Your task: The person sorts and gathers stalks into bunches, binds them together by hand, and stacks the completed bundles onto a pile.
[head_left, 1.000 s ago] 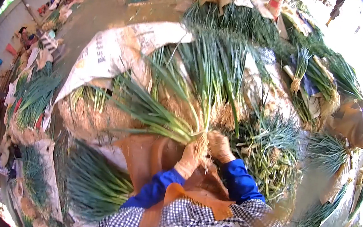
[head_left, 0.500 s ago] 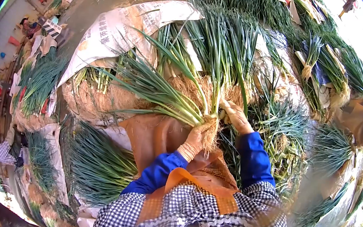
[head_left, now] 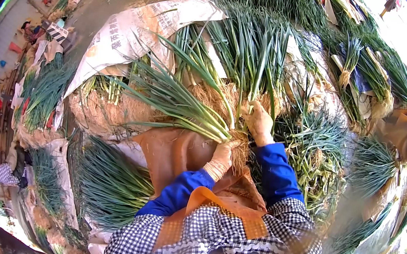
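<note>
My left hand (head_left: 221, 158) is closed around the root end of a bunch of green onions (head_left: 190, 110), their leaves fanning out to the upper left. Pale stringy roots (head_left: 242, 152) hang beside my fingers. Just to the right and farther out, my right hand (head_left: 259, 125) has its fingertips pinched at the base of a green onion stalk (head_left: 257, 78), in front of the large pile. That pile of green onions (head_left: 235, 34) lies with its roots toward me. A brown sheet (head_left: 175, 151) covers my lap below both hands.
A white printed sack (head_left: 118, 35) lies over part of the pile. Another heap of green onions (head_left: 110, 186) is at lower left, and loose leaves (head_left: 311, 160) lie at right. A person (head_left: 5, 168) sits at far left among more bundles.
My right hand has moved up and slightly left, from beside the bunch to a stalk at the pile's edge. My left hand still grips the bunch, shifted slightly right.
</note>
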